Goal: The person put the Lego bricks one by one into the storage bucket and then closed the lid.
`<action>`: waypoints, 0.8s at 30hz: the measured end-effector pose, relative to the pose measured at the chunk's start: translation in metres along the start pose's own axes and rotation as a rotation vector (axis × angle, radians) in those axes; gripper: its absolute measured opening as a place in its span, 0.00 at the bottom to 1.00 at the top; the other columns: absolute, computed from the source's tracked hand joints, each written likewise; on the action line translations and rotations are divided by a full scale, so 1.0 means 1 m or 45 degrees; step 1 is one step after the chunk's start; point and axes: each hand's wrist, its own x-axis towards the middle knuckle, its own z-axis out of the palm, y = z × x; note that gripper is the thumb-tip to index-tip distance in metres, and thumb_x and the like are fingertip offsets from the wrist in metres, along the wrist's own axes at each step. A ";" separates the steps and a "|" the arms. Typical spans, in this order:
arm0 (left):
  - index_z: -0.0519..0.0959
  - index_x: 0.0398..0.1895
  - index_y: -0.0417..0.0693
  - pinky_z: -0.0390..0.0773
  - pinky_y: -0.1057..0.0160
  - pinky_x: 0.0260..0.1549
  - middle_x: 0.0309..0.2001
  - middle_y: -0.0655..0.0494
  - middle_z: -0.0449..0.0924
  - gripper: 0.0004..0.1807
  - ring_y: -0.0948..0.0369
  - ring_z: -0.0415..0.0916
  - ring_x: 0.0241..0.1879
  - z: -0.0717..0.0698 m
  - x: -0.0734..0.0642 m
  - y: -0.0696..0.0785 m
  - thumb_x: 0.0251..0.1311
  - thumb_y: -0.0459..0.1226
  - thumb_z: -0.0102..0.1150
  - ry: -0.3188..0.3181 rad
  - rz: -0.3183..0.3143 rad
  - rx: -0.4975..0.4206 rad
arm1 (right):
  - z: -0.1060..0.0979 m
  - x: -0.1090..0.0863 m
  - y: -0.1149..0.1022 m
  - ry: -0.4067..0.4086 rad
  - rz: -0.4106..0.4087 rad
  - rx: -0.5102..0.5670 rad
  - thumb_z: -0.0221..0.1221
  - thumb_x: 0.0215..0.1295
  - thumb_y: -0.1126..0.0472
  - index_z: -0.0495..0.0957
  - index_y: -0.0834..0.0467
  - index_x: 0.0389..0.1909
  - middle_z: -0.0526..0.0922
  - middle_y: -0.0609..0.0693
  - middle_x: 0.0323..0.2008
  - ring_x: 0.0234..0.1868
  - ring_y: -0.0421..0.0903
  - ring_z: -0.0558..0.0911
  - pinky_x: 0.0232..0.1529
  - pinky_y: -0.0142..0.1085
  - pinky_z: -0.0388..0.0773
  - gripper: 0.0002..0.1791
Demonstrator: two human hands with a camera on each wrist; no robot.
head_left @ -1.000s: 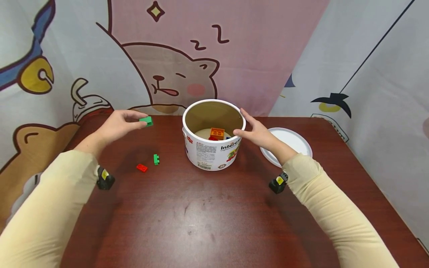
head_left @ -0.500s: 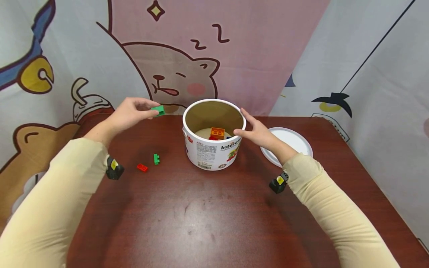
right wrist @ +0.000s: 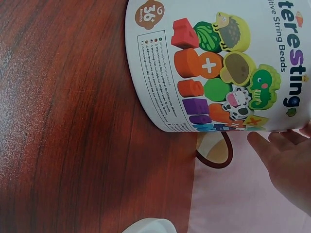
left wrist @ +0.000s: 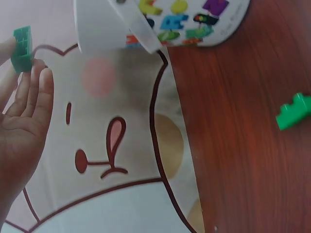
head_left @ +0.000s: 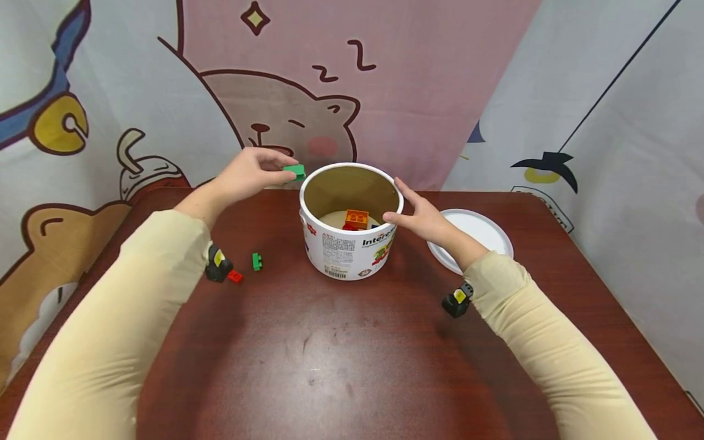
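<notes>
My left hand [head_left: 250,175] pinches a green toy building block [head_left: 294,172] between thumb and fingers, just left of the white bucket's rim. The same block [left wrist: 22,49] shows at the fingertips in the left wrist view. My right hand [head_left: 420,217] rests against the right side of the bucket [head_left: 343,253], thumb and fingers spread along its rim. Inside the bucket lie an orange block [head_left: 357,219] and a red piece, with a bit of blue partly hidden by the rim. Left of the bucket, a small green block [head_left: 256,261] and a red block [head_left: 235,277] lie on the table.
A round white lid [head_left: 478,235] lies on the brown table [head_left: 330,354] to the right of the bucket, partly behind my right forearm. A printed cartoon cloth [head_left: 418,91] hangs along the table's back edge.
My left hand has moved right and upward with the green block, from over the table's left side to beside the bucket's rim. My right hand has stayed at the bucket.
</notes>
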 end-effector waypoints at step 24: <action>0.79 0.51 0.42 0.73 0.60 0.51 0.47 0.46 0.81 0.19 0.56 0.76 0.49 0.052 0.028 0.024 0.55 0.37 0.64 -0.134 0.104 0.058 | 0.000 0.000 0.001 0.005 -0.001 -0.003 0.61 0.60 0.48 0.42 0.55 0.74 0.46 0.53 0.74 0.74 0.52 0.49 0.71 0.50 0.47 0.49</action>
